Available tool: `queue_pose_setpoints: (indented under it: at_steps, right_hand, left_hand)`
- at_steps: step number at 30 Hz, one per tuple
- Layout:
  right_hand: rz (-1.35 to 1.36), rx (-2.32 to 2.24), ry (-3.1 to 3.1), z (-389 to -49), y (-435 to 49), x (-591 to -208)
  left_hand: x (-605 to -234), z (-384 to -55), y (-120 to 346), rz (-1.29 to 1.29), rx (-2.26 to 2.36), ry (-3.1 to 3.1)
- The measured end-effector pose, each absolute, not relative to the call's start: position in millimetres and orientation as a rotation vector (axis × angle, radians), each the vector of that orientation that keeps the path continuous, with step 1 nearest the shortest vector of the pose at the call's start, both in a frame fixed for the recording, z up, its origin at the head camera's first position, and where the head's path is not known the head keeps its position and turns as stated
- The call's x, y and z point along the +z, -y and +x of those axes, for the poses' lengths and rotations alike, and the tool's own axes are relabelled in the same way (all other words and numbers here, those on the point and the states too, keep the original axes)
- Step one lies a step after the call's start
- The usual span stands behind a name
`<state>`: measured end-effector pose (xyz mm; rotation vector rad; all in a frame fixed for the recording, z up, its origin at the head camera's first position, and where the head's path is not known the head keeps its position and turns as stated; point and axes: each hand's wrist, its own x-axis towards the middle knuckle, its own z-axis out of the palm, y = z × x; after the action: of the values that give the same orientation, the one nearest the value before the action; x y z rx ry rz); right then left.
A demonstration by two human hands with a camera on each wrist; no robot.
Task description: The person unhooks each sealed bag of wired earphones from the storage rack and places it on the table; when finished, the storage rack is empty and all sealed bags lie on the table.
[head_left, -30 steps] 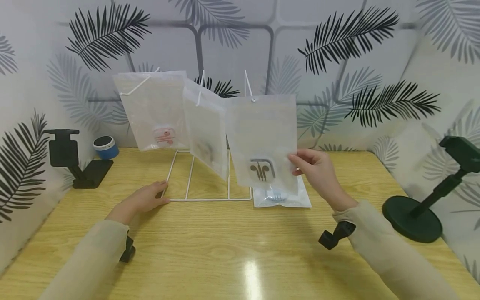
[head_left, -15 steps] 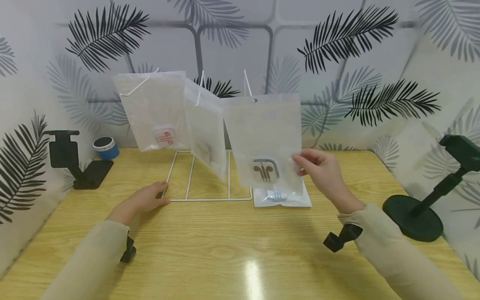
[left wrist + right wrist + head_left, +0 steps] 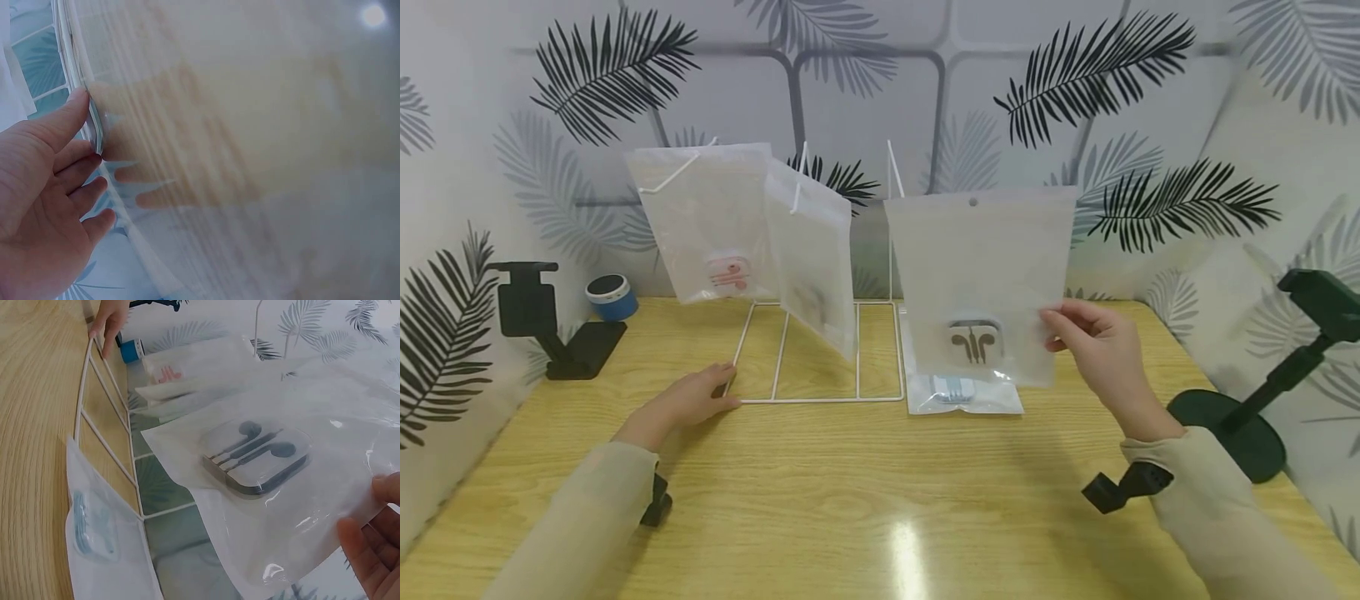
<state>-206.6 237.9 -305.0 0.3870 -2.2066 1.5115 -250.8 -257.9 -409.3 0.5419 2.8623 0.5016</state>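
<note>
My right hand [image 3: 1101, 350] pinches the right edge of a clear zip bag [image 3: 981, 258] between thumb and fingers. Inside the bag is a case of dark earphones [image 3: 256, 456]. The bag's hang hole is off the right hook [image 3: 895, 171] of a white wire display rack [image 3: 820, 400]. My left hand [image 3: 688, 396] holds the rack's front left corner, thumb and fingers at the wire. Two more bags stay on the rack: one with pink earphones [image 3: 728, 273] at the left, another bag [image 3: 812, 250] turned sideways in the middle.
A bag with light blue earphones [image 3: 955, 390] lies on the table at the rack's right, partly behind the held bag. A blue speaker [image 3: 612, 298] and a black phone stand [image 3: 527, 304] are at the left. Another stand [image 3: 1228, 425] is at the right, beside the wall.
My right hand has drawn the bag with dark earphones rightward, and its hole has come off the right hook. My left hand has stayed at the rack's corner.
</note>
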Motion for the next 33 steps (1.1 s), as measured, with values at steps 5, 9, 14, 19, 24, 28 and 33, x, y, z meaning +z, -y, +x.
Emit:
queue_pose_setpoints:
  at_steps: [5, 9, 14, 19, 24, 28, 33]
  right_hand:
    - [0.301, 1.473, 2.193, -205.8, -266.7, -312.3]
    - [0.222, 1.48, 2.191, -203.6, -287.3, -318.1]
    - [0.141, 1.486, 2.209, -202.3, -308.7, -325.6]
    - [0.062, 1.477, 2.249, -204.9, -325.0, -331.6]
    - [-0.047, 1.454, 2.301, -232.8, -364.5, -365.0]
    - [-0.1, 1.468, 2.317, -265.9, -408.6, -404.0]
    - [-0.117, 1.501, 2.326, -268.2, -417.0, -405.2]
  left_hand:
    - [-409.0, -250.7, 257.4, 0.532, 0.514, -2.863]
    - [-408.7, -250.0, 257.0, 0.538, 0.508, -2.868]
    - [-407.6, -249.2, 255.5, 0.531, 0.506, -2.858]
    - [-406.7, -248.4, 255.0, 0.528, 0.514, -2.855]
    - [-407.0, -248.2, 255.8, 0.532, 0.518, -2.86]
    - [-407.9, -249.0, 256.3, 0.533, 0.517, -2.861]
    - [-408.4, -249.9, 256.1, 0.533, 0.514, -2.861]
